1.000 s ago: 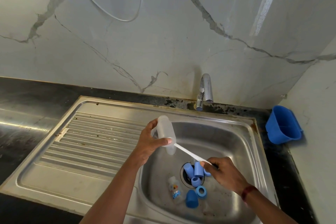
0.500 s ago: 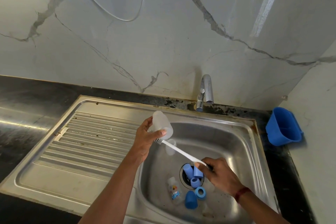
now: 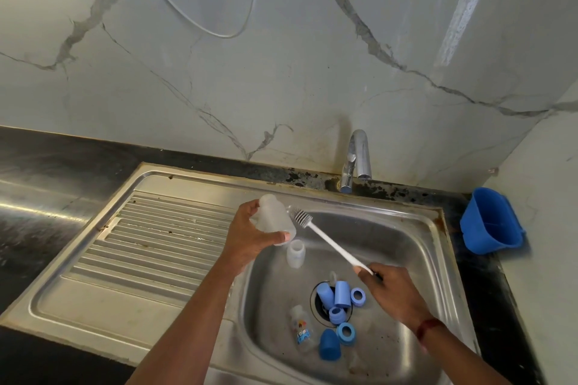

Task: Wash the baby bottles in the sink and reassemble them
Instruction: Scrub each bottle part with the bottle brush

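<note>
My left hand [image 3: 250, 236] grips a clear baby bottle [image 3: 275, 217] above the left rim of the sink basin [image 3: 416, 247]. My right hand [image 3: 392, 291] holds the handle of a white bottle brush [image 3: 328, 239]; its bristle head is outside the bottle, just right of it. In the basin stand a second clear bottle [image 3: 295, 254] and lies a printed bottle [image 3: 302, 333]. Several blue caps and rings [image 3: 336, 300] lie around the drain, with another blue cap [image 3: 329, 344] nearer me.
A chrome tap [image 3: 356, 159] stands behind the basin. The ribbed steel drainboard [image 3: 147, 247] stretches to the left, black counter [image 3: 47, 172] beyond it. A blue plastic container [image 3: 491, 222] sits at the right by the marble wall. A white hose [image 3: 225, 31] hangs on the wall.
The brush was inside the bottle a second ago; my right hand has drawn it out, and the bristle head now shows beside the bottle. The left hand tilted the bottle slightly.
</note>
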Available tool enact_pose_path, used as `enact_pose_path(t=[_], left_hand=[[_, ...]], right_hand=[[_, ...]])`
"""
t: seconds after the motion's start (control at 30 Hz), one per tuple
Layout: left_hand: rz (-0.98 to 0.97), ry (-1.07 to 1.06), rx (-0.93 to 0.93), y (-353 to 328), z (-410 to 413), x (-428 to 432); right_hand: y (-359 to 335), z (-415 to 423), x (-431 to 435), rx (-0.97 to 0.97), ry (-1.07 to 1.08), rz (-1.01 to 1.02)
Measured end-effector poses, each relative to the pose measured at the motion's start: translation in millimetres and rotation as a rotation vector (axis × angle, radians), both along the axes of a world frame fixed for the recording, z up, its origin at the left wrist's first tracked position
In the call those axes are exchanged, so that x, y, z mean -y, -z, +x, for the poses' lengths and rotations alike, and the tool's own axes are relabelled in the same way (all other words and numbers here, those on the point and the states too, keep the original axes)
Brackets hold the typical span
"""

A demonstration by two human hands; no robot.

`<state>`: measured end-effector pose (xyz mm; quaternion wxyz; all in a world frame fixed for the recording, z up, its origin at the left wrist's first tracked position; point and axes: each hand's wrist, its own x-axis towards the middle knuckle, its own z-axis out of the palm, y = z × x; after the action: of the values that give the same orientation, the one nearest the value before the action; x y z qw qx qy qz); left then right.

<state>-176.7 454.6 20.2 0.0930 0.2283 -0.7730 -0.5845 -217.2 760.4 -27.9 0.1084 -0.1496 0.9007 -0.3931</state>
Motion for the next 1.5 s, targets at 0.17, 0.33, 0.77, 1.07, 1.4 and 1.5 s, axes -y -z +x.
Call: enact_pose_path(t=[0.17,0.33,0.77,1.07,1.4,1.5], left_hand=[[-0.239,0.069,0.069,11,5,-5],[-0.347,0.103,0.086,17,8,-4],[-0.625,0.283,0.043,30,16,-19],[-0.572,0.146,0.068,31,21,-10],[-0.489,0.103,0.095,33,31,-22],[-0.396,-0.015,0.1,33,34,-17]], right_hand=[[-28,-8,10,-0.182,-0.133,0.116],[-46,-14,9,-0.295,-0.214,0.331],[-103,-27,13,-0.552,-0.481,0.769],[-94,-25,8,-0.405,-0.545,0.718],[-68,-20,-7,-0.313,-0.375,0.481],[-59,-1,-11,-0.275,-0.41,0.45]])
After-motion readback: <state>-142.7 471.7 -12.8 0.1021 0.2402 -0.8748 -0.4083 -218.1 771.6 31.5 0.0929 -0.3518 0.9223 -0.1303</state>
